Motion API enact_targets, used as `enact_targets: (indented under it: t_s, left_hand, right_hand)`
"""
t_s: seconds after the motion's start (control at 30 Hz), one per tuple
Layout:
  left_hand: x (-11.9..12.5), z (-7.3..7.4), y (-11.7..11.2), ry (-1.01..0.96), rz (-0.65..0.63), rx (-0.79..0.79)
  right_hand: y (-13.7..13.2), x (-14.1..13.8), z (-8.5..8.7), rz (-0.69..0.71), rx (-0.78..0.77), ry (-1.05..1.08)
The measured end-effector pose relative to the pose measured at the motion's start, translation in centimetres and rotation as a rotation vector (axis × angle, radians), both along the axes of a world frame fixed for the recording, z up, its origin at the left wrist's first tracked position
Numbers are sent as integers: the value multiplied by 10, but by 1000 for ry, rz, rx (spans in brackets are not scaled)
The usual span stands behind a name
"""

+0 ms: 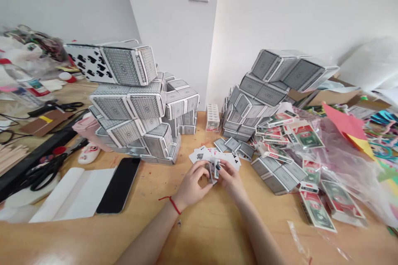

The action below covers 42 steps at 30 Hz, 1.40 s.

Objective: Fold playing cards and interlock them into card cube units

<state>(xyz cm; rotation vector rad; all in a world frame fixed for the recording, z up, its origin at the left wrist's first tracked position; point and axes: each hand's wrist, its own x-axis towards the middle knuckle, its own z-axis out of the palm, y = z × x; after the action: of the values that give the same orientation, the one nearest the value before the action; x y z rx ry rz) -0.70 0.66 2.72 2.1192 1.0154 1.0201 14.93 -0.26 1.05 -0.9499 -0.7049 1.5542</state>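
Note:
Over the middle of the wooden table, my left hand (193, 185) and my right hand (232, 182) meet around a playing card (217, 168) that looks bent. Both hands are closed, with the card pinched between thumbs and fingers; part of it is hidden. Just beyond lie loose playing cards (196, 155), spread face up. A few folded grey-backed cards (231, 144) rest behind them. To the right of my right hand sits a block of joined folded cards (278, 174). A red string bracelet (175, 206) circles my left wrist.
Tall stacks of folded cards stand at left (124, 107) and right (261, 91). A black phone (118, 185), white paper (74, 194) and scissors (46, 169) lie left. Red-and-green card boxes (315, 211) and plastic wrap (345, 153) crowd the right. A wall rises behind.

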Motion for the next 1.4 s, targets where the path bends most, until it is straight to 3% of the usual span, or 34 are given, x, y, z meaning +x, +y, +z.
enact_targets:
  t_s: [0.57,0.97,1.17,1.4]
  left_hand:
    - [-1,-2,0,54,7,-69]
    - [0,-6,-1,92,13,-30]
    - [0,-7,-1,109,-1,-8]
    - [3,-4,-5,77,-29,22]
  right_hand:
    - [-2,-6,1,98,67,-217]
    - [-2,-10,-2,72,52,-275]
    - [-5,-16,-2,155,62,-153]
    - [-7,-17,0,149,-31,-6]
